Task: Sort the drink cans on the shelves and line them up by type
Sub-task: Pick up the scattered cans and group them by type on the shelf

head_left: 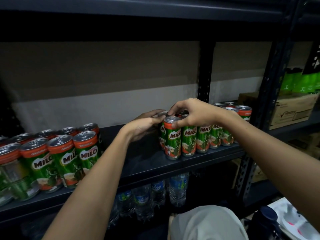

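Observation:
Green and orange Milo cans stand in two groups on a dark metal shelf (142,163). The left group (65,156) holds several cans near the front edge. The right group (204,137) forms a row running to the shelf post. My right hand (192,113) reaches over the row's left end, thumb and fingers curled round the top of the front can (172,137). My left hand (147,125) is against the left side of the cans just behind it, fingers curled round one whose body is mostly hidden.
A bare stretch of shelf separates the two groups. Water bottles (155,193) stand on the shelf below. A cardboard box (290,110) and green packets (301,82) sit on the neighbouring rack at right. A perforated upright post (205,80) rises behind the right group.

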